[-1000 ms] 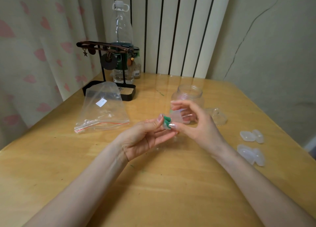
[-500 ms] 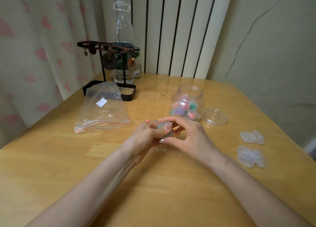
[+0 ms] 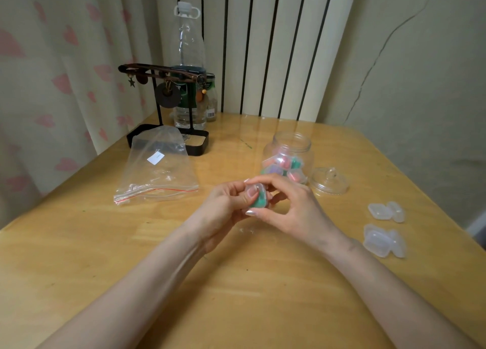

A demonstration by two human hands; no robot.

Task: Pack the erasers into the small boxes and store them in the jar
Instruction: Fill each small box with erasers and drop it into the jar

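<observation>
Both your left hand (image 3: pixel 223 212) and right hand (image 3: pixel 286 206) pinch a small box (image 3: pixel 259 198) holding a green eraser, just in front of the jar (image 3: pixel 289 156). Jar's part-filled; empty boxes (image 3: pixel 382 227) remain.

Home room — heart-print curtain (image 3: pixel 60 80), wooden table (image 3: pixel 79 256), jewellery stand (image 3: pixel 168 106), radiator (image 3: pixel 263 46).

A wooden surface (image 3: pixel 79 256) carries a clear zip bag (image 3: pixel 160 175) lying flat at far left, its red-lined seal towards the near side and a white label on it. Just beyond the bag stands a black stand (image 3: pixel 200 145) with trinkets hung from its crossbar. Behind that are a tall clear bottle (image 3: pixel 188 46) and a small bottle (image 3: pixel 211 99). A heart-patterned curtain (image 3: pixel 52 72) hangs at left, and a crack (image 3: pixel 378 56) runs down the right wall.
</observation>
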